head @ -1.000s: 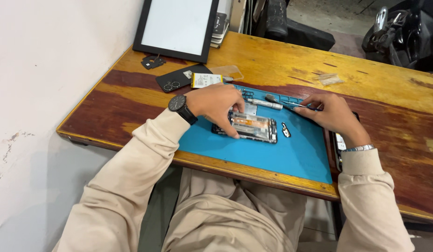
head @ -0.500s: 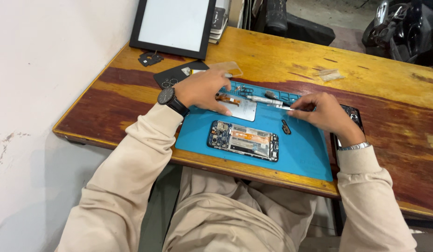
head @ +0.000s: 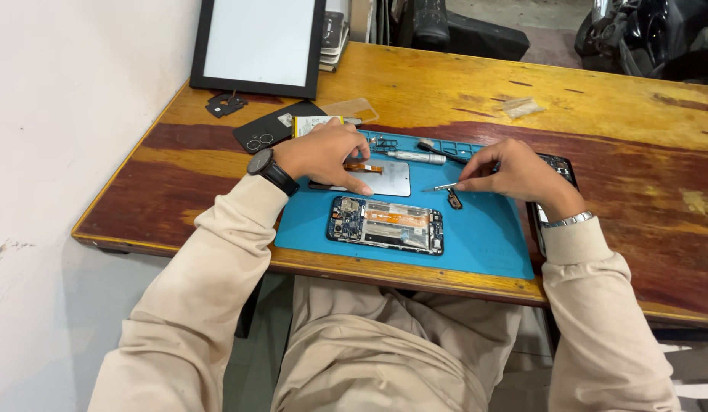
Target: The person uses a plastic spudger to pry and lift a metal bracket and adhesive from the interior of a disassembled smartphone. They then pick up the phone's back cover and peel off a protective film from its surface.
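Tweezers (head: 439, 186) sit pinched in my right hand (head: 521, 174), just right of frame centre, tips pointing left toward the grey metal plate (head: 384, 178). My left hand (head: 323, 155) rests fingertips-down on that plate, pressing near its orange flex strip (head: 363, 167), gripping nothing. Below both, the opened phone (head: 386, 224) lies flat on the blue mat (head: 483, 236), board exposed. A small dark part (head: 454, 201) lies loose just under the tweezers; a careless sweep of my wrist could, I judge, flick it off the bench (head: 598, 107). Pressing too hard could also crease the flex strip.
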